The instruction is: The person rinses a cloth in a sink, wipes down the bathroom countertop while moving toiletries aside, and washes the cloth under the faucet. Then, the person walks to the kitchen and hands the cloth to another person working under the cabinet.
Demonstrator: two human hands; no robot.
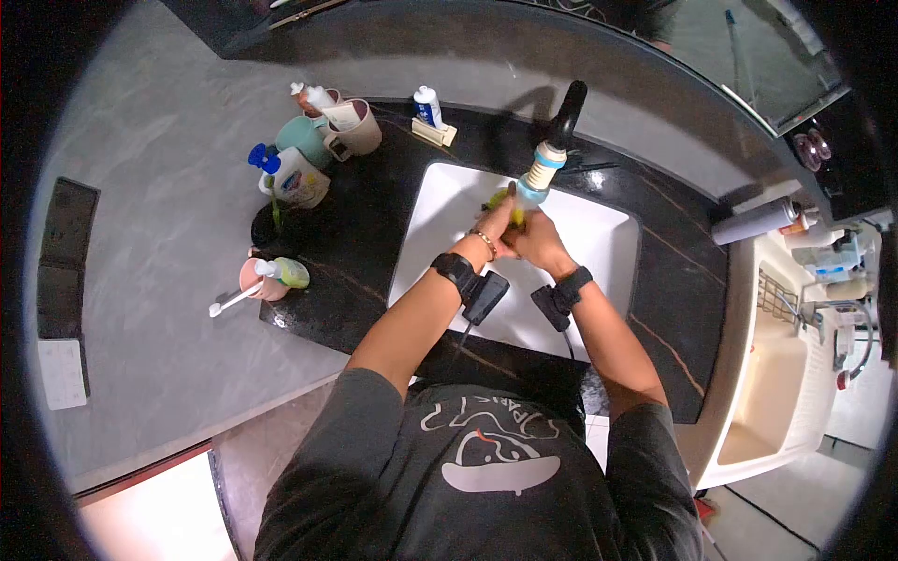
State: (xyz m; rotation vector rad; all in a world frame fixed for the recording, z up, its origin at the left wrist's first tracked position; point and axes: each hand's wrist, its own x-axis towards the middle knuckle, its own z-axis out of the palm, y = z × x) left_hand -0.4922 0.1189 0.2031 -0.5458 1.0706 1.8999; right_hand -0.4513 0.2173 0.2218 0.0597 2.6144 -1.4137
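Both my hands are together over the white sink basin (pixel 589 266), right below the faucet's blue-and-cream filter nozzle (pixel 541 175). My left hand (pixel 500 226), with a bracelet at its wrist, is closed around a small yellow-green thing (pixel 517 217). More of that thing shows beyond the left fingers; its kind is too small and covered to tell. My right hand (pixel 543 241) presses against the left one with curled fingers, at the same yellow-green thing. Fingertips of both hands are partly hidden. Black straps with dark box-shaped devices sit on both wrists.
Left of the basin on the dark counter stand a pump bottle with blue top (pixel 292 178), a mug (pixel 355 129) and a pink cup with a toothbrush (pixel 267 280). A toothpaste tube (pixel 427 107) stands behind. The black faucet (pixel 567 112) overhangs the basin. A cream sink (pixel 762 393) adjoins at right.
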